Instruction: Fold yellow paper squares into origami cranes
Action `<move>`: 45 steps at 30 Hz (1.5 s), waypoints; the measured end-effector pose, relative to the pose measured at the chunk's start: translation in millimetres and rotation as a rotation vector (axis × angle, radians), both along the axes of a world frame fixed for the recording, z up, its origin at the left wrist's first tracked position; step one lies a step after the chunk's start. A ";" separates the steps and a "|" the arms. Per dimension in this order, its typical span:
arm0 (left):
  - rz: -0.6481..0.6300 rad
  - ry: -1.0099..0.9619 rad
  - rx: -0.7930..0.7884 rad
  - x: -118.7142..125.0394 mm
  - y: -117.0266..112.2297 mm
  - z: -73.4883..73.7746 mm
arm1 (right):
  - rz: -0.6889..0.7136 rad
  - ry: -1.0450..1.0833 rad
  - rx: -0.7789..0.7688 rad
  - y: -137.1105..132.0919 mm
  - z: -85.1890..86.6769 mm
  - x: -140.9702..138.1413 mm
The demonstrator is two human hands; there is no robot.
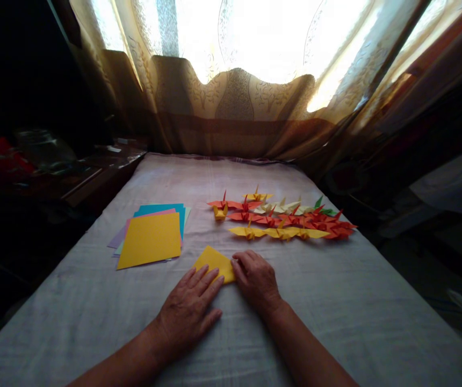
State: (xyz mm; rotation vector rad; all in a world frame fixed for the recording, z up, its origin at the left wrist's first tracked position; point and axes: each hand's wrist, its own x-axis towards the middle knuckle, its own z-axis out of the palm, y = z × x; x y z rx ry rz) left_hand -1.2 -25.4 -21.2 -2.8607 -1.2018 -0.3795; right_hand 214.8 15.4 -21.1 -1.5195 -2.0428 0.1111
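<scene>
A folded piece of yellow origami paper (214,259) lies on the cloth in front of me, one corner pointing away. My left hand (189,301) rests flat over its near left part, fingers stretched out and thumb apart. At the paper's right corner, the curled fingers of my right hand (256,279) pinch the edge. What lies under the left fingers is hidden. Beyond my right hand stand rows of folded paper cranes: yellow cranes (281,232) nearest, red cranes (271,219) behind them, then cream cranes (283,207) and a green crane (324,207).
Left of the folded piece is a stack of square paper sheets (150,239), yellow on top, with blue, pink and purple edges showing. A pale cloth (106,317) covers the table. Behind it hangs a patterned curtain (231,102). A dark side table (89,172) holds a glass jar (48,150).
</scene>
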 end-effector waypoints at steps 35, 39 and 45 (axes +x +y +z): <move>-0.011 0.016 0.014 -0.1 3.3 -0.6 | -0.059 0.007 -0.062 -15.1 3.6 8.1; -0.017 0.011 0.016 -1.1 4.2 -0.9 | -0.130 -0.035 -0.073 -15.7 -1.8 30.5; -0.016 -0.007 0.009 -1.8 4.3 -3.8 | -0.151 -0.046 -0.019 -17.3 -5.7 44.8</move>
